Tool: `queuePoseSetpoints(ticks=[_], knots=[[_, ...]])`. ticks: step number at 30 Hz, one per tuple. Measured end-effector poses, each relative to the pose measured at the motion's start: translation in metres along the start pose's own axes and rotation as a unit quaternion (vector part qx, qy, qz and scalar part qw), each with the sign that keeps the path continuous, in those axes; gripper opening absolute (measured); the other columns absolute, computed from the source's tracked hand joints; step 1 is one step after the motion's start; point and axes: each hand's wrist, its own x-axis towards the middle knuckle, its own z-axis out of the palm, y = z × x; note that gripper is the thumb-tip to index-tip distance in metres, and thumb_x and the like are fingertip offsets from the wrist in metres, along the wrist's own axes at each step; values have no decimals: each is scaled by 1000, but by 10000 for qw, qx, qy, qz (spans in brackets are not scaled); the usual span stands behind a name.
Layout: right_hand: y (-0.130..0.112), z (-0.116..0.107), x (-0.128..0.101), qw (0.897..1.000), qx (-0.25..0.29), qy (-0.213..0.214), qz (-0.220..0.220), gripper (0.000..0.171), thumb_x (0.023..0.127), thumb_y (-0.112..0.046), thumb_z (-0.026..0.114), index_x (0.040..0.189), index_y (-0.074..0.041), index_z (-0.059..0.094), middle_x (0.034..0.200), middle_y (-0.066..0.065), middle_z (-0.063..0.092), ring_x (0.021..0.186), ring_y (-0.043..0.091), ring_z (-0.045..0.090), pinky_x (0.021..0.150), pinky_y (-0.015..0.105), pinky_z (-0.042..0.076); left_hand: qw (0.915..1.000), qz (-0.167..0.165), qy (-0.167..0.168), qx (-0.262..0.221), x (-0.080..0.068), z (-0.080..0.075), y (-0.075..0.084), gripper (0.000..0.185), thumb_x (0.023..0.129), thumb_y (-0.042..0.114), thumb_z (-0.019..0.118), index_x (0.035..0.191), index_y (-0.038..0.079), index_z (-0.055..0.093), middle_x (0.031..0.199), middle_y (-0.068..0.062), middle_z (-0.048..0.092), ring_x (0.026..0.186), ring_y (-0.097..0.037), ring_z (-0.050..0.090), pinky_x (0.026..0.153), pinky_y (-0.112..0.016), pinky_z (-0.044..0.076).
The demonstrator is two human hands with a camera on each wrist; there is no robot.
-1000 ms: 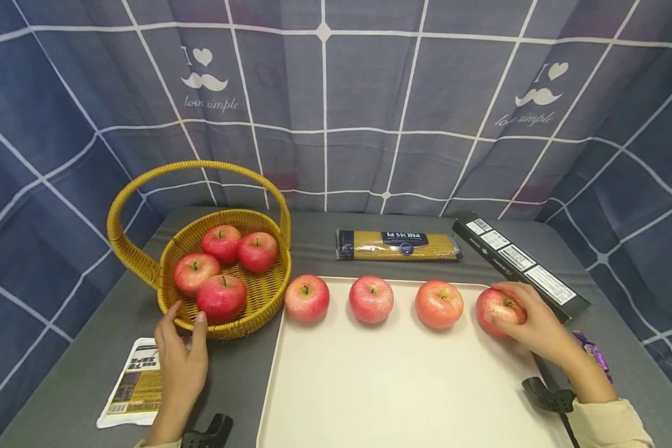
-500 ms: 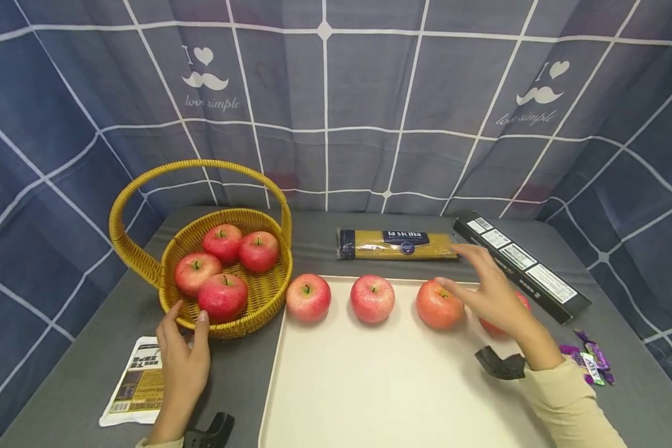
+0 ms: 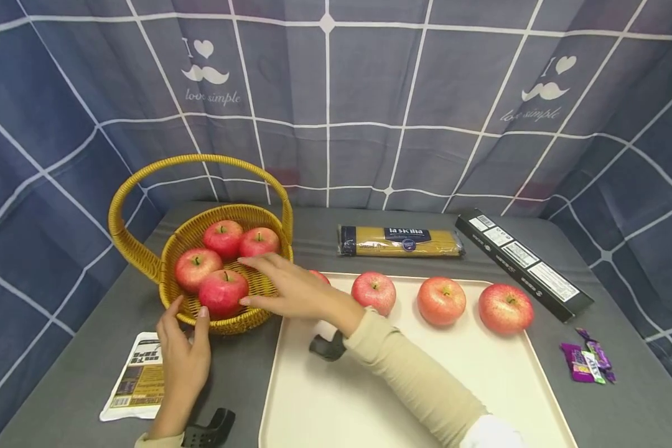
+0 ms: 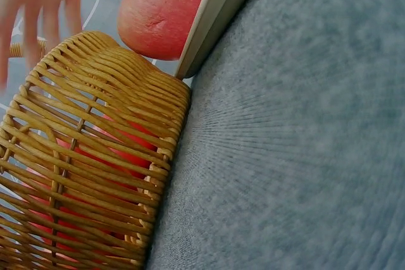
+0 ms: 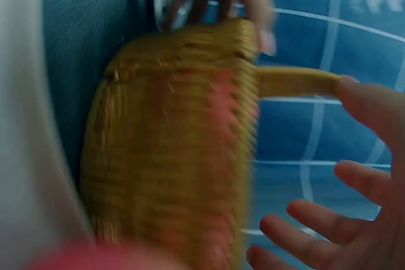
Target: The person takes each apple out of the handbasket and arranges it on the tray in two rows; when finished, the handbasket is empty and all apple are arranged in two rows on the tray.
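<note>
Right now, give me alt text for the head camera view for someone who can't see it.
A person's right hand, fingers spread, reaches over a yellow wicker basket holding four red apples, while the left hand touches the basket's near rim. Beside it, a cream tray holds a row of apples, one mostly hidden by the right hand. A spaghetti pack, a black box and candies lie on the grey table.

The right arm wears a long beige sleeve [image 3: 414, 379] with a bit of white cloth [image 3: 490, 432] showing at its upper end. A black clip-like mount [image 3: 327, 347] sits at the right wrist, another black mount [image 3: 210, 429] at the left wrist, beside a beige cuff [image 3: 157, 440].
</note>
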Motion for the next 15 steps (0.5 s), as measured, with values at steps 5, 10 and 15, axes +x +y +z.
queuePoseSetpoints(ticks=[5, 10, 15], knots=[[-17, 35, 48, 9989, -73, -106, 443, 69, 85, -57, 47, 142, -24, 26, 129, 3, 43, 111, 13, 48, 94, 28, 42, 10000, 60, -18, 29, 0, -1, 1, 52, 93, 26, 47, 138, 7, 29, 134, -24, 30, 115, -37, 34, 86, -49, 28], [-18, 53, 65, 9934, 197, -199, 1109, 71, 84, -57, 48, 141, -20, 27, 129, 6, 47, 113, 17, 51, 95, 29, 42, 9999, 58, -77, 62, -1, 0, 0, 52, 93, 26, 47, 138, 7, 29, 134, -24, 30, 113, -37, 34, 84, -47, 30], [-13, 55, 68, 9956, 357, -136, 855, 72, 82, -49, 58, 138, -13, 32, 125, 1, 54, 115, 13, 50, 96, 26, 41, 10000, 38, -39, 67, -1, -1, 1, 52, 93, 27, 47, 138, 8, 29, 134, -23, 30, 114, -36, 34, 85, -47, 29]])
